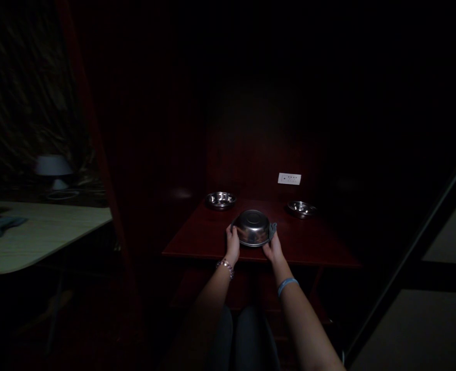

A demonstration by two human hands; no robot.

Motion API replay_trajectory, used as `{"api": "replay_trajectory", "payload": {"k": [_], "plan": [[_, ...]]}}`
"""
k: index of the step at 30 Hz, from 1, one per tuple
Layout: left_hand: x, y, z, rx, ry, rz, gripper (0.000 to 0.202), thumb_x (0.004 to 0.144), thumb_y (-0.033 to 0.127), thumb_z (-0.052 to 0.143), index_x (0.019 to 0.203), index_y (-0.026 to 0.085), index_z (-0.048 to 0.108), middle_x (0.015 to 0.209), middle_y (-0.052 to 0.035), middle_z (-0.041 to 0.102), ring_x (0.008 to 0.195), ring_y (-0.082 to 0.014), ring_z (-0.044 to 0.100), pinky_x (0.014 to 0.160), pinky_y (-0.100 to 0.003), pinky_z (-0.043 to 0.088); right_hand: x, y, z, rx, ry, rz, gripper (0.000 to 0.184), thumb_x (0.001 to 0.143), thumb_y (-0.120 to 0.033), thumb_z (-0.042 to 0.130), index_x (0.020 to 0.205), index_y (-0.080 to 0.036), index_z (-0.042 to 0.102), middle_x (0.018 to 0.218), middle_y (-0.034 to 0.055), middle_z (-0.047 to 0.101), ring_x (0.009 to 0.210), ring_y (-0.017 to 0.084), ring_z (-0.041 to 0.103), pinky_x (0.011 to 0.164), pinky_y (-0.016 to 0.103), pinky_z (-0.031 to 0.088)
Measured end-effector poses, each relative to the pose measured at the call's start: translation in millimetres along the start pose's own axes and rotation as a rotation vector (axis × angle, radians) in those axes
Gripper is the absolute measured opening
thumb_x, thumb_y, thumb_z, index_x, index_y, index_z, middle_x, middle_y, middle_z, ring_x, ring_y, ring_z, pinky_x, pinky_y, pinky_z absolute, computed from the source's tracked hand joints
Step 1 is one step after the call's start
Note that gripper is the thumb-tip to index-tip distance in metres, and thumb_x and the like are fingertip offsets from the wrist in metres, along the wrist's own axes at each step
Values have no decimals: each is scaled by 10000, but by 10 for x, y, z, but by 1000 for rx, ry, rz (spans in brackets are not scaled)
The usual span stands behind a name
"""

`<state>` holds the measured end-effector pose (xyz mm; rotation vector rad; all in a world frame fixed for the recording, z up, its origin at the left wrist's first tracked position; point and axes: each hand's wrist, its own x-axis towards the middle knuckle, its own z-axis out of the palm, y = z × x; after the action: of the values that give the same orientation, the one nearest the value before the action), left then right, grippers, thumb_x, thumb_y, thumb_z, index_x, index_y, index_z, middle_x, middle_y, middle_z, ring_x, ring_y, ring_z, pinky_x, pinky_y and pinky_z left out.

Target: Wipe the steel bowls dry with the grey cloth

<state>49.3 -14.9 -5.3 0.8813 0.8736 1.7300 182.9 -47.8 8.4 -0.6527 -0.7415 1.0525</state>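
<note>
Between my two hands a shiny metal bowl [253, 229] is held upside down, its base facing up, over the front part of the dark red desk [205, 239]. My left hand [232, 245] grips the bowl's left side, fingers partly hidden behind the rim. On the right side, my right hand [274, 248] is closed on the bowl with a dark grey cloth [273, 230] pressed between fingers and metal. A second metal bowl [221, 200] stands upright at the desk's back left. Another metal bowl [301, 208] sits upright at the back right.
A white power socket panel [289, 179] is fixed to the dark red back wall. To the left, beyond a partition edge [96, 139], is a pale table [58, 224] with a lamp [53, 167] behind it. My legs [247, 337] are below the desk edge.
</note>
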Motion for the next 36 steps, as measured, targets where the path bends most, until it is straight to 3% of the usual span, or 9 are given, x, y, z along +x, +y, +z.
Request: {"api": "replay_trajectory", "payload": {"k": [36], "plan": [[-16, 31, 3, -27, -2, -10, 268, 915, 310, 468, 1157, 211, 526, 1221, -89, 606, 1154, -182, 575, 1067, -371, 402, -23, -21, 22, -10, -2, 10, 448, 923, -518, 359, 1032, -215, 671, 1195, 94, 682, 1176, 234, 606, 1026, 475, 471]]}}
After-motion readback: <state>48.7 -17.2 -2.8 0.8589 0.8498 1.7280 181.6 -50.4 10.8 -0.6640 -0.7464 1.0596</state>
